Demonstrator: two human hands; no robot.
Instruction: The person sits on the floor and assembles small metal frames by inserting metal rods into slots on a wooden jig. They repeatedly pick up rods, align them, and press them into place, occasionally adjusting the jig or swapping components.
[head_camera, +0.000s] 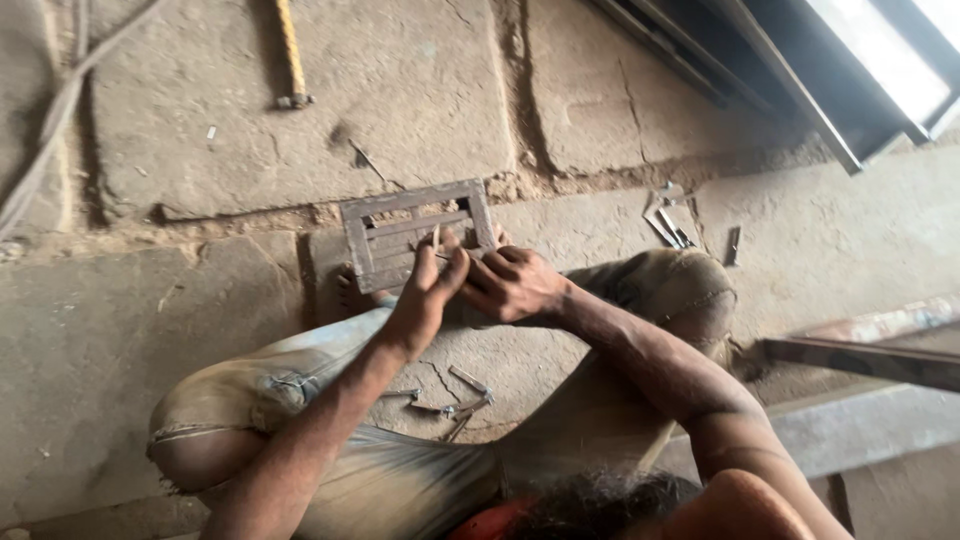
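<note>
- Nearest us, our knees spread wide in dusty trousers (260, 385) as we sit on the stone floor (130, 330); a few small metal pieces (455, 400) lie scattered between our legs.
- Our left hand (425, 295) reaches forward, fingers curled around the near edge of a small rectangular metal frame (415, 232); a thin rod sticks up just beside the thumb.
- Our right hand (515, 285) meets the left at the frame's near right corner, fingers bent closed; we cannot tell exactly what they pinch.
- The frame rests flat on the floor just ahead of our feet, slats running across it.
- Farther right, short metal strips (668, 225) lie by a crack; far off, a yellow-handled tool (291, 55) rests on the slab.
</note>
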